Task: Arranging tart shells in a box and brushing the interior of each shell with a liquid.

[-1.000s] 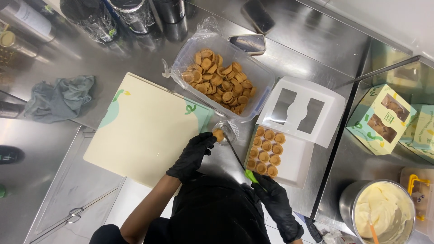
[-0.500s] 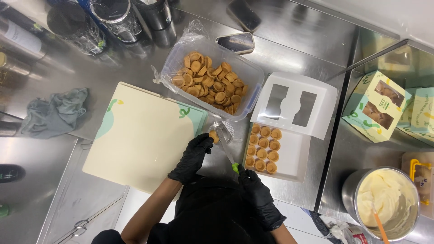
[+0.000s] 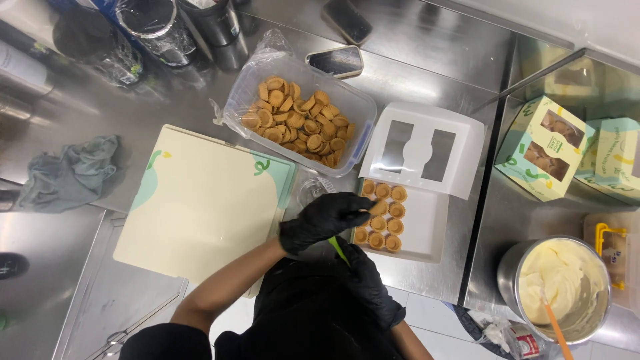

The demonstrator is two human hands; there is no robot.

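Left hand in black glove, fingers extended and close together, tips touching a tart shell in the white box; right hand in black glove curled around a green-tipped tool, grip partly hidden. Steel counter holds a cream cutting board, clear tub of shells, grey rag, pot of cream, green boxes. Small round golden shells sit in rows in the box's left part, lid flipped open behind.

Gloved left hand reaches forward; right hand curled.
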